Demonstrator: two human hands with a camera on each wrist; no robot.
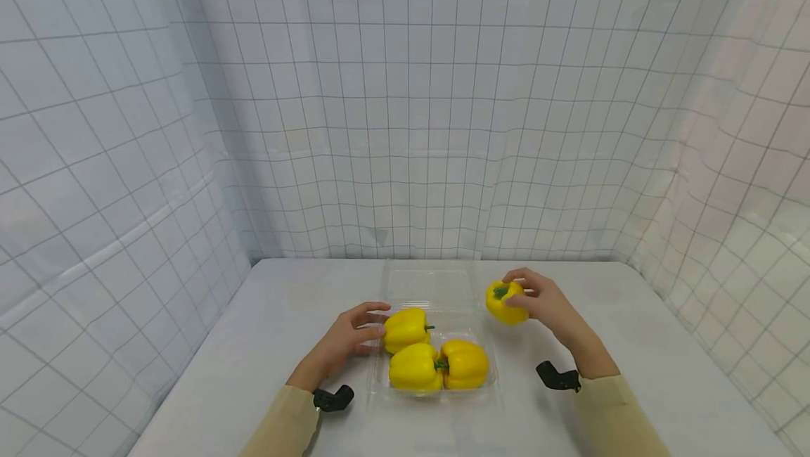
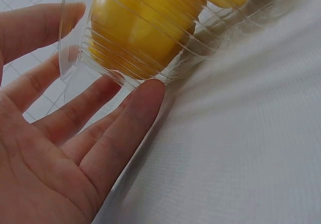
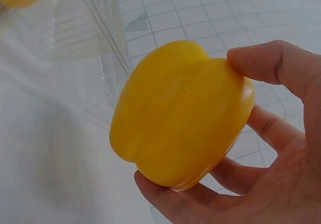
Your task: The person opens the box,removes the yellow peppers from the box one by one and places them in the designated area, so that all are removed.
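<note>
My right hand grips a yellow bell pepper above the table, right of a clear plastic clamshell container. In the right wrist view the thumb and fingers lie around this bell pepper. Three more yellow bell peppers lie in the container: one at the back left, one at the front left and one at the front right. At the container's left side is my left hand, its fingers loosely extended by the clear wall; exact contact is hard to tell.
The container's clear lid lies folded back behind it. A white table carries everything. White grid-patterned curtains stand behind and at both sides. Each wrist wears a black device.
</note>
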